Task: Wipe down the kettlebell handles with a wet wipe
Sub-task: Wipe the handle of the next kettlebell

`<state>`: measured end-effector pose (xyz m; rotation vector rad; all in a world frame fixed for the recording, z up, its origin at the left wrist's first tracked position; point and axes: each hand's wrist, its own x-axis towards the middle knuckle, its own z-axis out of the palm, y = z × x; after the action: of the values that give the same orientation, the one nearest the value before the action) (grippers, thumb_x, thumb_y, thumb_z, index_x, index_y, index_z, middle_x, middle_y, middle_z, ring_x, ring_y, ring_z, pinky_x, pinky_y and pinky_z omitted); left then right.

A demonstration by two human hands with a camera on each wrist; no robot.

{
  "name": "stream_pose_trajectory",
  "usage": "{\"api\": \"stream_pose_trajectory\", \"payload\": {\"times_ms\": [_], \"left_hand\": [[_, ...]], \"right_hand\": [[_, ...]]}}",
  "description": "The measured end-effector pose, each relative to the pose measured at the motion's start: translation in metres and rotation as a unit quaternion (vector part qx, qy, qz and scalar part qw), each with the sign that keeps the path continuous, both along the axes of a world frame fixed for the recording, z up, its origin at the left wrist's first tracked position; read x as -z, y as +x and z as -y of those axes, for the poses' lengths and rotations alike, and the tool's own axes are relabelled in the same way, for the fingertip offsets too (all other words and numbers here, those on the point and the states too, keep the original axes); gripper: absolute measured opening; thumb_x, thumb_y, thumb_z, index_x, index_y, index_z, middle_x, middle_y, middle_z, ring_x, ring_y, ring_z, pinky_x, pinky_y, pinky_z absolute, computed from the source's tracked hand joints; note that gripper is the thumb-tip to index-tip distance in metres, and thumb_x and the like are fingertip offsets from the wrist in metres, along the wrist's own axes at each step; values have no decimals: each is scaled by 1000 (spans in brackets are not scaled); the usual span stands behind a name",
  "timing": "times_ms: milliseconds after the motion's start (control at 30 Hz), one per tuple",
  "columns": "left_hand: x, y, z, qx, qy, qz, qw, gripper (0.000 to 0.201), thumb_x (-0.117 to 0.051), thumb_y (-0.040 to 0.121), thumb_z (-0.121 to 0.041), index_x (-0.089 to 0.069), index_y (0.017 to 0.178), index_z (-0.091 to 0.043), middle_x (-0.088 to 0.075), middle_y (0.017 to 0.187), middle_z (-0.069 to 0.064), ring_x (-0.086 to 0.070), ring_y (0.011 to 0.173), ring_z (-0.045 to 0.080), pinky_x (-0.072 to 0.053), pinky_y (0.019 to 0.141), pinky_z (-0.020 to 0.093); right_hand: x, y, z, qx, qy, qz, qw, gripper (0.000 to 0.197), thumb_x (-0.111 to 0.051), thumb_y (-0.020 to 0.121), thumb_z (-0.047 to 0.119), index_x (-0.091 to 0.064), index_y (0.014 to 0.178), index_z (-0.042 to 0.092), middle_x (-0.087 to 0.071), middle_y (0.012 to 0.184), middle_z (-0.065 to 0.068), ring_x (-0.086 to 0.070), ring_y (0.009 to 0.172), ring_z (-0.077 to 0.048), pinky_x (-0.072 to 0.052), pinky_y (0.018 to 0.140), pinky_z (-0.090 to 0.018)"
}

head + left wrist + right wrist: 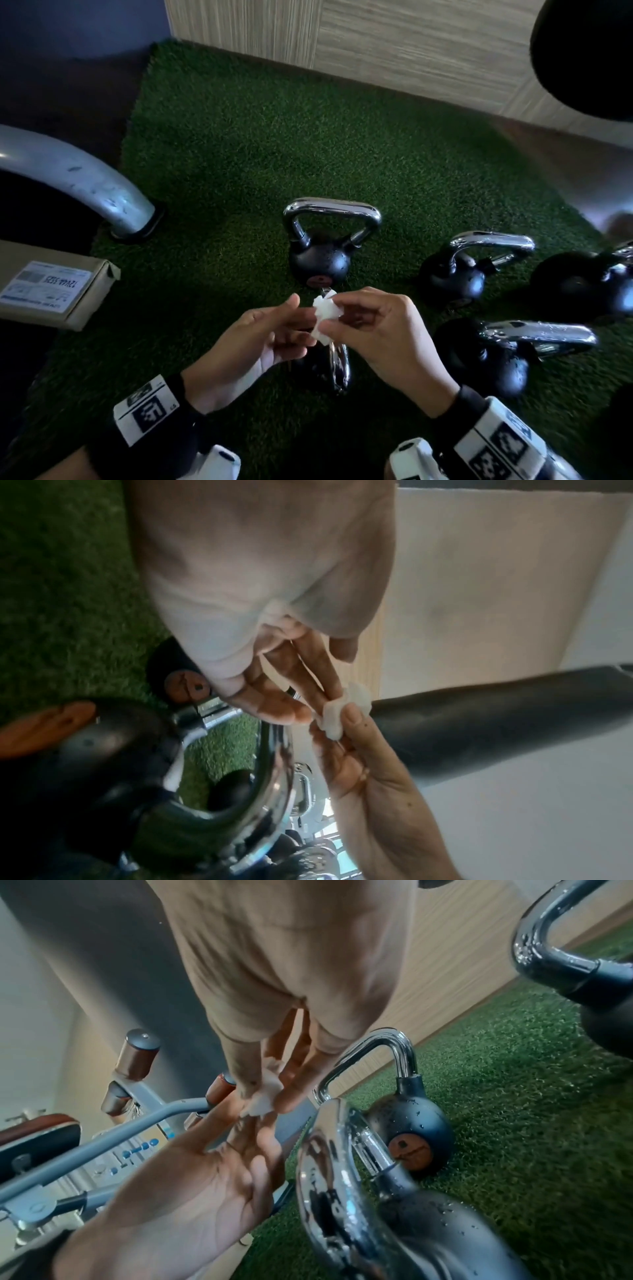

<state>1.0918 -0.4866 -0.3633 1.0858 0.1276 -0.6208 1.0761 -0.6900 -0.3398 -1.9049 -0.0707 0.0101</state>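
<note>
A small crumpled white wet wipe [325, 318] [346, 710] [263, 1099] hangs between my hands above the turf. My right hand [334, 317] [270, 1096] pinches it between thumb and fingertips. My left hand [298, 318] [212, 1177] lies palm up with straight fingers, whose tips touch the wipe. Directly beneath the hands is a black kettlebell with a wet chrome handle [339, 366] [329, 1177]. Another kettlebell [318, 260] stands upright just beyond, its chrome handle [332, 205] on top. Three more kettlebells [455, 277] [489, 356] [582, 284] sit to the right.
The kettlebells rest on a green turf mat [239, 137]. A grey metal machine leg [85, 185] and a labelled cardboard box [51, 287] are at the left. A wood-panel wall [376, 44] runs along the back, and a black round object [589, 54] hangs at the top right.
</note>
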Motion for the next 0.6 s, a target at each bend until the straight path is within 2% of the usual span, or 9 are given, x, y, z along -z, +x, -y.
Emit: {"api": "stream_pose_trajectory", "payload": {"times_ms": [67, 133, 200, 267, 333, 400, 433, 533, 600], "left_hand": [[1, 2, -4, 30, 22, 36, 999, 35, -64, 95, -45, -84, 100, -16, -78, 103, 5, -70, 88, 15, -53, 81, 28], [12, 5, -7, 47, 65, 104, 991, 33, -64, 86, -30, -78, 114, -20, -77, 112, 6, -69, 94, 14, -54, 80, 24], [34, 8, -10, 51, 166, 179, 968, 54, -70, 72, -19, -68, 124, -34, -73, 121, -2, -66, 109, 10, -53, 86, 24], [56, 5, -11, 117, 299, 257, 911, 87, -77, 65, -31, -45, 146, -41, -54, 145, -16, -48, 136, 3, -48, 106, 30], [80, -1, 0, 205, 387, 357, 825, 123, -84, 67, -47, -11, 164, -24, -21, 164, -13, -19, 151, 0, -25, 126, 30], [103, -8, 20, 230, 435, 411, 767, 155, -84, 59, -66, 19, 161, -13, 8, 169, -10, 3, 155, 5, -9, 129, 26], [110, -10, 31, 222, 452, 416, 757, 163, -80, 54, -75, 28, 158, -11, 17, 169, -7, 8, 156, 9, -8, 129, 29], [116, -13, 50, 182, 485, 418, 747, 150, -70, 69, -75, 36, 153, -11, 15, 169, 9, 0, 158, 24, -5, 129, 32], [115, -11, 50, 136, 493, 494, 703, 127, -62, 81, -62, 23, 155, -3, -10, 164, 33, -27, 151, 42, -23, 125, 40]], "right_hand": [[2, 2, 3, 9, -6, -8, 1000, 23, -93, 74, 20, -83, 94, 28, -81, 91, 4, -79, 82, -21, -63, 84, -53], [7, 6, 10, 40, 14, -13, 999, 24, -91, 72, 26, -82, 94, 26, -81, 89, -2, -79, 82, -27, -63, 84, -56], [14, 13, 22, 99, 54, -16, 993, 30, -90, 69, 33, -81, 96, 23, -80, 91, -12, -76, 82, -28, -62, 85, -53], [22, 20, 35, 149, 116, -36, 981, 23, -90, 76, 18, -80, 96, 12, -78, 96, -21, -73, 87, -30, -64, 83, -47], [28, 24, 42, 175, 165, -77, 968, 19, -82, 82, 1, -77, 101, 6, -78, 101, -23, -74, 91, -27, -65, 78, -35], [35, 24, 43, 174, 187, -122, 959, 24, -79, 84, -4, -75, 106, 4, -80, 102, -17, -76, 93, -21, -64, 75, -27], [39, 24, 41, 166, 188, -143, 957, 22, -78, 85, -4, -75, 105, 4, -80, 101, -14, -76, 95, -20, -64, 75, -26], [57, 25, 33, 140, 170, -198, 955, 12, -77, 86, -5, -79, 96, 2, -80, 106, -14, -76, 101, -21, -64, 77, -25], [69, 27, 26, 115, 166, -217, 955, 12, -76, 87, -5, -78, 99, -5, -80, 104, -16, -75, 94, -21, -64, 77, -26]]}}
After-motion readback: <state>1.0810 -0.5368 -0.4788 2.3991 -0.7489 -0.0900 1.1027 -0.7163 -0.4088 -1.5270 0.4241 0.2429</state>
